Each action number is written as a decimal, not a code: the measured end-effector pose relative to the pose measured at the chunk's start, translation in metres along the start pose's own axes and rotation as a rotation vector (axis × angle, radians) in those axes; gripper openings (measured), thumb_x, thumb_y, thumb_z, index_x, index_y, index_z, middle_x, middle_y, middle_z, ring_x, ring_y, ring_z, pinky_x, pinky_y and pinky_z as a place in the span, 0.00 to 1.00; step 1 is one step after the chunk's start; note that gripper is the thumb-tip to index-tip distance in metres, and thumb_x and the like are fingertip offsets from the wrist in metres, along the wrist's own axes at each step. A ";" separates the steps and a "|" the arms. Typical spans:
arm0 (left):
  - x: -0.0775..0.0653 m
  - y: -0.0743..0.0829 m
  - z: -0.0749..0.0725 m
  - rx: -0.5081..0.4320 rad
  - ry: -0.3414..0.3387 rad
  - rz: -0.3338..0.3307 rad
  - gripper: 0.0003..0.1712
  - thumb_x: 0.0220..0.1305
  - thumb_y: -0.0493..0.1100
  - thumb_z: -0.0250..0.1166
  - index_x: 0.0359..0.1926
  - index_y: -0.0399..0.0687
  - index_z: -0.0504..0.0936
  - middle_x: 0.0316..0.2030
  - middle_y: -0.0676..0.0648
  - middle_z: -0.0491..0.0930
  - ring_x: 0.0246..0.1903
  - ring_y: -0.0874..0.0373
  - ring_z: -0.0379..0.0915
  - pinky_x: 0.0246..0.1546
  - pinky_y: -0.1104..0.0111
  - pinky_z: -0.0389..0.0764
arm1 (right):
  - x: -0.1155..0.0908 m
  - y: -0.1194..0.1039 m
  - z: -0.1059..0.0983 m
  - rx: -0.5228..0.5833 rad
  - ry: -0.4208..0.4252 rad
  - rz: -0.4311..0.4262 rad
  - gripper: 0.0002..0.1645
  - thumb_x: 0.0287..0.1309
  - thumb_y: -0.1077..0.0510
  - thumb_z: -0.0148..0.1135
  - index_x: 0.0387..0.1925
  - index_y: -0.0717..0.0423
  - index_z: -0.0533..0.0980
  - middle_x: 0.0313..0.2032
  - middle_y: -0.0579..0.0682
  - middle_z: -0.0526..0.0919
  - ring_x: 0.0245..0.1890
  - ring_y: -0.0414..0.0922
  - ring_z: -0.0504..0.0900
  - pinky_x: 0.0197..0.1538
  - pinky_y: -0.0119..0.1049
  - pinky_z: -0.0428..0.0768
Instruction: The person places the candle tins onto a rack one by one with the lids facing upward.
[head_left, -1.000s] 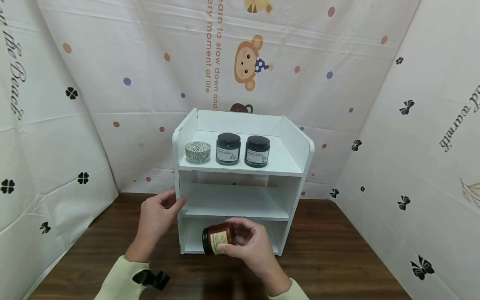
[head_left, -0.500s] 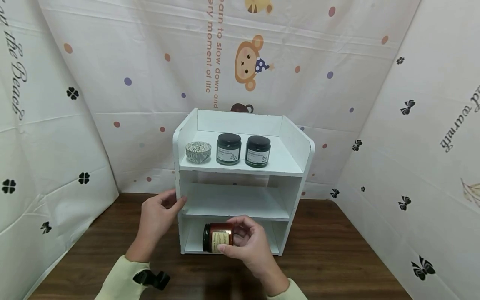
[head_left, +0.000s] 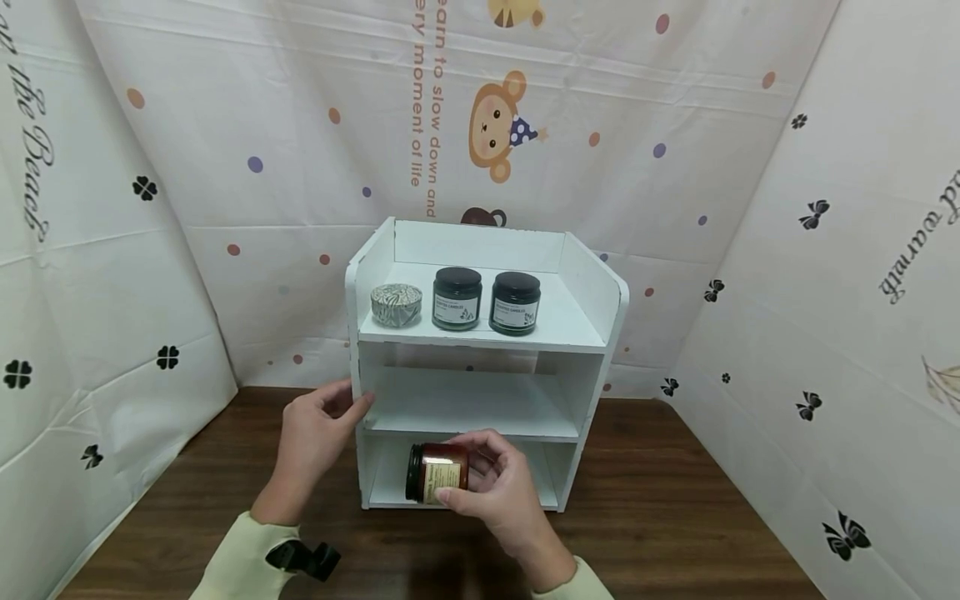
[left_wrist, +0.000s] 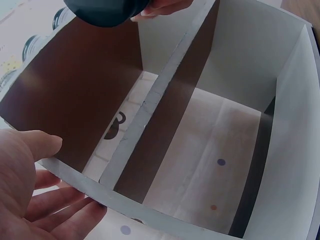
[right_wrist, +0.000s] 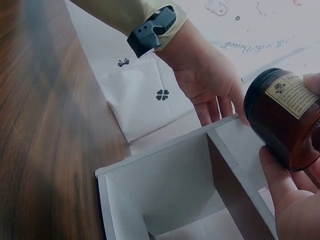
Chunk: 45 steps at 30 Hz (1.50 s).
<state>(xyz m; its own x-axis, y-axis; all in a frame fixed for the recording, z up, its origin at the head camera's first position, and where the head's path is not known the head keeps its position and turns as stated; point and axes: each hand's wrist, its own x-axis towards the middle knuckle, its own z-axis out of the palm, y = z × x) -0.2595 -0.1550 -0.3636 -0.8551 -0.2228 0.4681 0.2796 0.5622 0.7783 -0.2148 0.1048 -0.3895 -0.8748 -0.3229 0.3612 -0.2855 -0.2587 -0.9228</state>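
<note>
My right hand [head_left: 506,492] holds an amber glass candle jar [head_left: 442,473] with a black lid and a cream label. The jar lies sideways, lid toward the left, in front of the bottom compartment of a white shelf [head_left: 472,404]. In the right wrist view the label faces the camera, and fingers of my right hand [right_wrist: 300,205] cup the jar's lower side. My left hand [head_left: 315,429] grips the shelf's left side panel. In the left wrist view its thumb [left_wrist: 42,145] lies on the inner side, with the other fingers on the outside.
On the top board stand a round patterned tin [head_left: 396,305] and two dark candle jars, one in the middle [head_left: 457,298] and one on the right [head_left: 514,304]. Under the shelf is a dark wooden table [head_left: 660,500]. Printed white cloth [head_left: 285,200] hangs behind and at both sides.
The amber jar has rolled a little in my right hand and lies more level, its label turned slightly. My left hand has stayed on the side panel.
</note>
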 end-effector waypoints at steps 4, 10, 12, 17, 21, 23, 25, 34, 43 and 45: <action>0.000 0.000 0.000 -0.002 0.005 0.007 0.23 0.65 0.51 0.72 0.56 0.44 0.86 0.44 0.39 0.90 0.45 0.47 0.88 0.45 0.53 0.88 | 0.001 -0.002 -0.001 -0.039 -0.003 0.005 0.35 0.46 0.69 0.78 0.58 0.69 0.76 0.52 0.55 0.83 0.50 0.45 0.84 0.51 0.36 0.87; 0.000 -0.002 0.001 0.007 0.011 0.016 0.23 0.65 0.51 0.73 0.56 0.44 0.87 0.43 0.39 0.90 0.44 0.47 0.88 0.44 0.53 0.88 | 0.001 -0.003 -0.004 -0.076 -0.016 0.005 0.31 0.46 0.66 0.80 0.54 0.67 0.79 0.47 0.54 0.85 0.46 0.43 0.85 0.48 0.36 0.87; 0.000 -0.002 0.002 0.008 0.007 0.010 0.24 0.65 0.51 0.72 0.56 0.44 0.87 0.43 0.39 0.90 0.44 0.47 0.88 0.44 0.52 0.88 | 0.001 -0.003 -0.004 -0.068 -0.017 0.008 0.32 0.45 0.67 0.80 0.54 0.67 0.78 0.47 0.54 0.86 0.46 0.43 0.85 0.48 0.36 0.87; -0.001 -0.002 0.001 0.003 -0.005 -0.007 0.24 0.65 0.52 0.72 0.57 0.44 0.86 0.45 0.39 0.90 0.45 0.47 0.87 0.46 0.52 0.88 | 0.001 -0.002 -0.004 -0.013 -0.027 0.001 0.34 0.45 0.69 0.78 0.55 0.72 0.75 0.48 0.54 0.85 0.47 0.44 0.85 0.49 0.36 0.87; 0.000 0.000 0.001 -0.004 -0.006 -0.012 0.24 0.65 0.51 0.72 0.57 0.44 0.86 0.45 0.39 0.89 0.46 0.46 0.87 0.46 0.53 0.88 | 0.001 -0.001 -0.003 0.023 -0.035 -0.012 0.35 0.45 0.70 0.77 0.55 0.74 0.72 0.48 0.52 0.84 0.47 0.43 0.84 0.49 0.34 0.87; 0.000 0.001 0.000 -0.008 -0.008 -0.018 0.24 0.65 0.51 0.72 0.57 0.44 0.86 0.46 0.38 0.89 0.46 0.46 0.87 0.46 0.53 0.88 | 0.001 -0.001 -0.002 0.043 -0.041 -0.017 0.34 0.45 0.71 0.77 0.55 0.74 0.72 0.48 0.52 0.83 0.47 0.43 0.82 0.49 0.33 0.86; 0.000 0.002 -0.001 -0.010 -0.011 -0.027 0.25 0.65 0.52 0.72 0.57 0.44 0.86 0.46 0.38 0.89 0.47 0.47 0.87 0.47 0.53 0.88 | 0.001 -0.001 -0.002 0.066 -0.048 -0.021 0.33 0.45 0.71 0.77 0.54 0.71 0.72 0.50 0.52 0.82 0.48 0.43 0.82 0.50 0.33 0.86; 0.000 0.001 -0.001 -0.010 -0.011 -0.022 0.26 0.65 0.56 0.71 0.57 0.45 0.86 0.45 0.39 0.89 0.46 0.47 0.87 0.47 0.53 0.87 | 0.002 0.001 -0.003 0.123 -0.074 -0.048 0.30 0.48 0.69 0.77 0.52 0.62 0.73 0.51 0.51 0.82 0.49 0.42 0.83 0.49 0.32 0.86; 0.000 0.001 -0.001 -0.014 -0.011 -0.018 0.25 0.65 0.54 0.72 0.57 0.45 0.86 0.45 0.39 0.89 0.46 0.47 0.88 0.46 0.53 0.88 | 0.002 0.001 -0.003 0.094 -0.075 -0.043 0.29 0.49 0.67 0.76 0.54 0.62 0.75 0.47 0.47 0.86 0.45 0.40 0.85 0.46 0.32 0.86; 0.000 0.002 -0.001 -0.013 -0.013 -0.020 0.25 0.65 0.53 0.72 0.57 0.45 0.86 0.46 0.38 0.89 0.46 0.46 0.88 0.47 0.52 0.87 | 0.001 0.000 -0.003 0.086 -0.069 -0.041 0.30 0.49 0.67 0.77 0.54 0.62 0.75 0.47 0.47 0.87 0.45 0.39 0.85 0.46 0.32 0.86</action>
<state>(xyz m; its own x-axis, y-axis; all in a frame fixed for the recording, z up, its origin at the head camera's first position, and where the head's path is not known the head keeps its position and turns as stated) -0.2589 -0.1548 -0.3620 -0.8663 -0.2232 0.4469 0.2678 0.5476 0.7927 -0.2174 0.1069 -0.3898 -0.8335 -0.3712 0.4094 -0.2830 -0.3495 -0.8932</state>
